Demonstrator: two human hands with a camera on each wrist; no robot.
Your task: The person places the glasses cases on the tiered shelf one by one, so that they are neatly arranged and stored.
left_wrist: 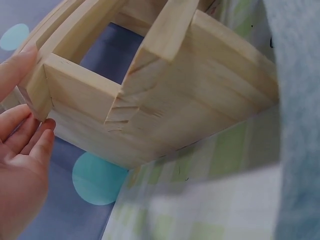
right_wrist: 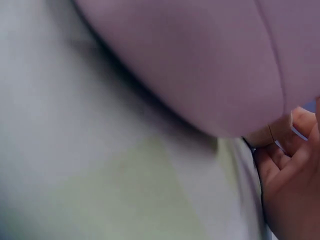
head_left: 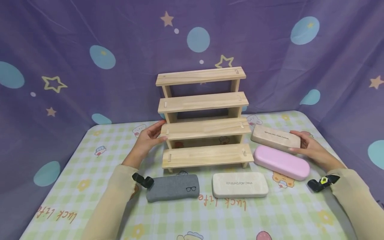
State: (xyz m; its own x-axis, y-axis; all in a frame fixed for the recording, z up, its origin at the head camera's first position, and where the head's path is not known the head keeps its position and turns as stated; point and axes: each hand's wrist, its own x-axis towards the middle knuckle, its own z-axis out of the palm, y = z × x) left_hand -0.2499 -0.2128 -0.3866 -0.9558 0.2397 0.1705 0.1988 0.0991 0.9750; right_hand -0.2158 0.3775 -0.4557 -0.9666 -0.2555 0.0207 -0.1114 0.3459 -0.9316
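Note:
A four-step wooden display stand [head_left: 205,128] stands upright on the table. At its left side my left hand [head_left: 147,138] pinches the end of the second-lowest board; in the left wrist view thumb and fingers lie on either side of that wooden board [left_wrist: 37,87]. My right hand [head_left: 315,150] grips the right end of a beige glasses case [head_left: 274,137] lettered "REFUELING FOR CHINA". Just in front of it lies a pink glasses case [head_left: 282,162], which fills much of the right wrist view, with the right hand [right_wrist: 295,185] at the edge.
A grey glasses case [head_left: 177,187] lies in front of the stand at left, under the left wrist camera. Right of it is a cream glasses case [head_left: 240,185]. A checked cloth [head_left: 105,176] covers the table, and a purple curtain [head_left: 135,40] hangs behind the stand.

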